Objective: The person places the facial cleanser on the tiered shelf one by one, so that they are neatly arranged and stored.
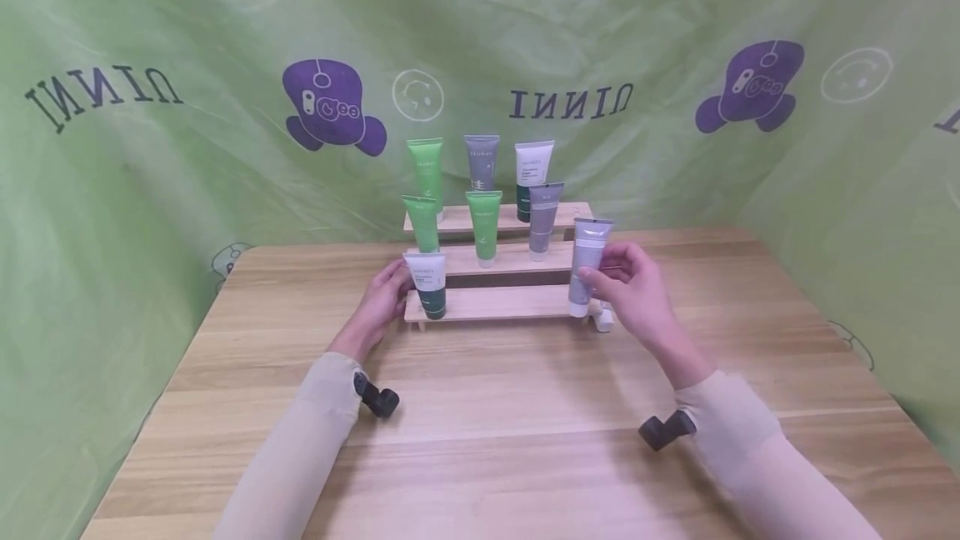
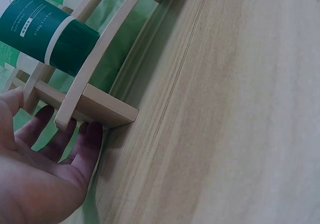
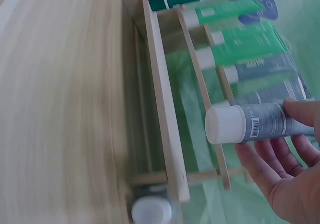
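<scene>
My right hand (image 1: 637, 290) grips a grey squeeze tube (image 1: 588, 261) with thumb and fingers. The tube stands cap-down at the right end of the lowest step; its white cap (image 3: 226, 125) overlaps the steps in the right wrist view. At the left end of the three-step wooden display stand (image 1: 502, 302), my left hand (image 1: 386, 294) holds the side, its fingertips bent against the end panel (image 2: 107, 106). Close to that hand, a white and dark green tube (image 1: 430, 286) stands on the lowest step.
Green tubes (image 1: 486, 227) and a grey tube (image 1: 543, 222) stand on the middle step. The top step bears another green, a grey and a white-green tube (image 1: 533, 177). A white-capped tube (image 3: 152, 210) lies by the stand's right end. Green cloth (image 1: 480, 23) hangs behind the table (image 1: 480, 432).
</scene>
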Available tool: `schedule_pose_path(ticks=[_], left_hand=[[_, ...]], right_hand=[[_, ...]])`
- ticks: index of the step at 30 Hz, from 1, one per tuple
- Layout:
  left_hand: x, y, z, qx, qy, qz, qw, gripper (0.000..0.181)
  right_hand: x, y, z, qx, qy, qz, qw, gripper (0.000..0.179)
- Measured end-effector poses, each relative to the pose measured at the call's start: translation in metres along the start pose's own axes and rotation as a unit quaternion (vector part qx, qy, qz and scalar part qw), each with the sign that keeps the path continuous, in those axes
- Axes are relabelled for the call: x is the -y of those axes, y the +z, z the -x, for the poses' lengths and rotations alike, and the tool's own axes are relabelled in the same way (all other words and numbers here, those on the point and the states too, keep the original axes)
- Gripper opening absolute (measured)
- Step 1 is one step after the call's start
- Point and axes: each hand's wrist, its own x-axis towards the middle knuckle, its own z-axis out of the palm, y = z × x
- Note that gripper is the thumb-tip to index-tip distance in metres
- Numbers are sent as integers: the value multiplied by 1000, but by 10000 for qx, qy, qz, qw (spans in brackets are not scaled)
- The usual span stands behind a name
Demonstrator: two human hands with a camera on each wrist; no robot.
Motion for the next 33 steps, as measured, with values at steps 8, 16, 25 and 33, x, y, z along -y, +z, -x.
schedule_pose_path(ticks=[8, 16, 25, 33], left_hand=[[-1, 1, -1, -37, -46, -8, 10000, 56], [-2, 2, 0, 11, -29, 23, 10000, 56], [0, 0, 1, 35, -30, -26, 10000, 56], [0, 0, 1, 21, -21, -20, 10000, 56]], right_hand=[[4, 35, -4, 195, -3, -125, 9997, 45], [8, 71, -10, 249, -287, -270, 9989, 41], [4, 101, -15, 375, -380, -495, 9973, 40], [0, 112, -16, 526, -426, -518, 9964, 38]])
